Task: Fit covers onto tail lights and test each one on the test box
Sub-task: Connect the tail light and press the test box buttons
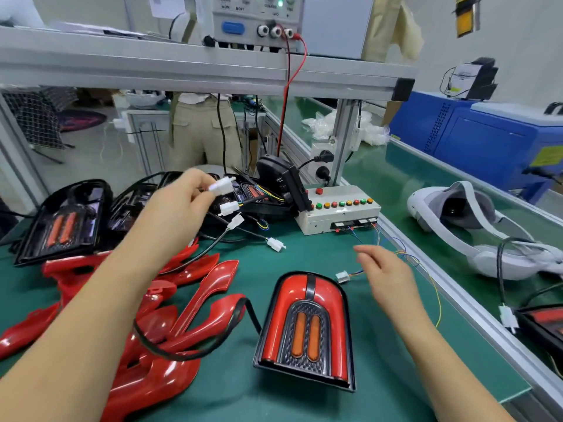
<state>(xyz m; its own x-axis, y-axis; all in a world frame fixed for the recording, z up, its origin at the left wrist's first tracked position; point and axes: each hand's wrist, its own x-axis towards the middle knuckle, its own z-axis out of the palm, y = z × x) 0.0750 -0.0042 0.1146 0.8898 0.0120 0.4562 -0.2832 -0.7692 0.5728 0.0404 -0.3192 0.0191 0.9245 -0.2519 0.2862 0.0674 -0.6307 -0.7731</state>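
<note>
Far left: bare tail lights (61, 220) sat in a row at the back of the green mat (310, 251), no covers on; in front of them a loose heap of red covers (170, 318); thin glossy mouldings, light, slippery, likely to scuff or snap at the narrow tips; I'd take one by its broad curved body, not the prongs. My left hand (179, 202) was raised over the heap, thumb and fingertips pinching a white connector (221, 188); small hard plastic, near weightless; grip belongs on the housing, never the wires. A black cable (195, 345) ran from the covered tail light (307, 327) across the covers and under my forearm; I judged it fed that connector, but the arm hid the run; springy lead, would drag the lamp if tugged. The covered tail light lay flat, lens up, centre front of the mat, cover seated; rigid shell, light enough for one hand I'd guess; hold by the black side rim, fingers off the lens. Just past its top right corner lay a white plug (342, 276) on thin coloured wires that ran toward the test box (338, 214) at the back; fragile wires. My right hand (384, 275) hovered beside that plug, fingers loose and spread, gripping nothing. Step as I read it: mate connector to plug for the test. Far right: a headset (457, 226) on the conveyor.
</note>
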